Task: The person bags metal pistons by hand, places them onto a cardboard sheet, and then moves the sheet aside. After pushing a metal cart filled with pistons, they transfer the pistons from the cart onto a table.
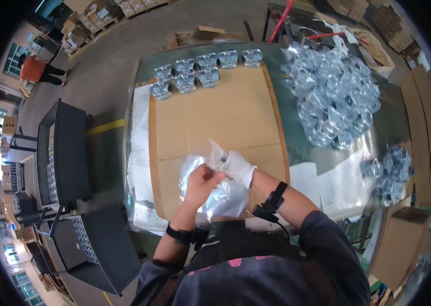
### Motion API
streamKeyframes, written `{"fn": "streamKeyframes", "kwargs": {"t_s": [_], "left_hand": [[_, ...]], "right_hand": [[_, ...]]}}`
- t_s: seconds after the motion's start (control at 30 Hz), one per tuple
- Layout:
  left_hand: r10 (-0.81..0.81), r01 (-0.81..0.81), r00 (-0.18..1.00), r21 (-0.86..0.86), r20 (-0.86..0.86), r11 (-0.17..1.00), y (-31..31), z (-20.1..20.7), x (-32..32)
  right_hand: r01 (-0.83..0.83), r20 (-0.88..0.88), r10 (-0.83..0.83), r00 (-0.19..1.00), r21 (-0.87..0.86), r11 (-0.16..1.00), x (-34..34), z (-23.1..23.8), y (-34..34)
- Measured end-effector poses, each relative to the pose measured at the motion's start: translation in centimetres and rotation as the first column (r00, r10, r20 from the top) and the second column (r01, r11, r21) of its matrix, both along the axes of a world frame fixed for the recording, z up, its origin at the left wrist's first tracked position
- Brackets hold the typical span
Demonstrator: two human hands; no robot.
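Observation:
My left hand (201,184) is bare, and its fingers pinch the near side of a crumpled clear plastic bag (216,149). My right hand (239,168), in a white glove, closes round the same bag from the right. Something small and dark shows between the fingers, too covered to name. Below both hands lies a pile of flat clear plastic bags (229,200) on a brown cardboard sheet (215,113). Along the sheet's far edge stand several shiny metal parts in clear wrapping (185,81), set in rough rows.
A large heap of bagged shiny parts (335,97) covers the table's right side, with a smaller group (393,171) nearer me. Black bins (63,153) of metal parts stand to the left. Cardboard boxes (399,239) are at the lower right. A person (34,69) stands far left.

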State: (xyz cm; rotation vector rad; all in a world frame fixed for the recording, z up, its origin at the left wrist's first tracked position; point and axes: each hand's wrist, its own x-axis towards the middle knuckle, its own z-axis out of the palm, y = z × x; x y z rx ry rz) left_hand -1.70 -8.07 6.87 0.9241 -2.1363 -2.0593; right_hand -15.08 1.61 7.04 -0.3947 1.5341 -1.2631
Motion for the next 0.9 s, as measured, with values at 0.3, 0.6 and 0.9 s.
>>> {"fn": "streamKeyframes", "kwargs": {"t_s": [0.3, 0.6, 0.9], "left_hand": [[0.385, -0.390, 0.907, 0.000, -0.169, 0.921, -9.5, -0.6, -4.9], [0.323, -0.318, 0.943, 0.060, -0.084, 0.946, -15.4, -2.2, -9.0], [0.064, -0.056, 0.998, -0.456, 0.002, 0.888, -16.0, -1.0, -12.3]], "right_hand": [[-0.006, -0.383, -0.050, 0.922, -0.142, 0.990, -10.5, -3.0, -13.7], [0.150, -0.245, -0.121, 0.962, 0.107, 0.983, -14.4, -5.3, -15.5], [0.115, -0.898, 0.395, 0.192, 0.420, 0.900, -20.7, -3.1, -17.0]]}}
